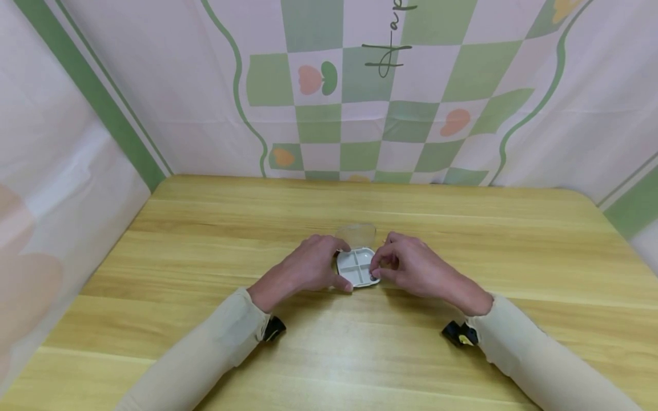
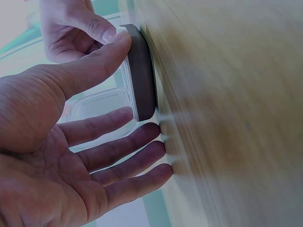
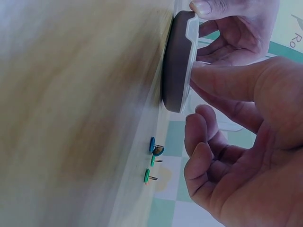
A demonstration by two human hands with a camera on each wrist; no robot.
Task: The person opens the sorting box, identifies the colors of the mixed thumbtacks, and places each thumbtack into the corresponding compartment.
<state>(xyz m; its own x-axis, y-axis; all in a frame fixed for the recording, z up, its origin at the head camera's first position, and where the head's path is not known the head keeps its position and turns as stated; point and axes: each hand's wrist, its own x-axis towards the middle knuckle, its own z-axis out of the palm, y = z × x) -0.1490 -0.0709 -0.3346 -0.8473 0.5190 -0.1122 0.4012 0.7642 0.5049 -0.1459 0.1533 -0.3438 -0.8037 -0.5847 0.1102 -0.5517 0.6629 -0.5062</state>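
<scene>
A small pill box [image 1: 350, 261] with a white four-part tray lies on the table, its clear lid [image 1: 360, 233] folded back. Its dark outer side [image 2: 143, 78] faces the left wrist camera. My left hand [image 1: 312, 264] holds the box at its left side between thumb and index finger, with the other fingers spread beside it. Thumb and index finger of my right hand [image 1: 411, 265] pinch a small dark thumbtack [image 1: 373, 278] at the near right compartment; the fingertips partly hide it. The remaining right fingers curl outside the box.
Behind the box, past my right hand, several thumbtacks lie on the wooden table [image 1: 205, 228]: blue ones [image 3: 152, 144] and green ones [image 3: 147, 176], some with their pins showing. A patterned cloth [image 1: 319, 123] hangs along the table's far edge.
</scene>
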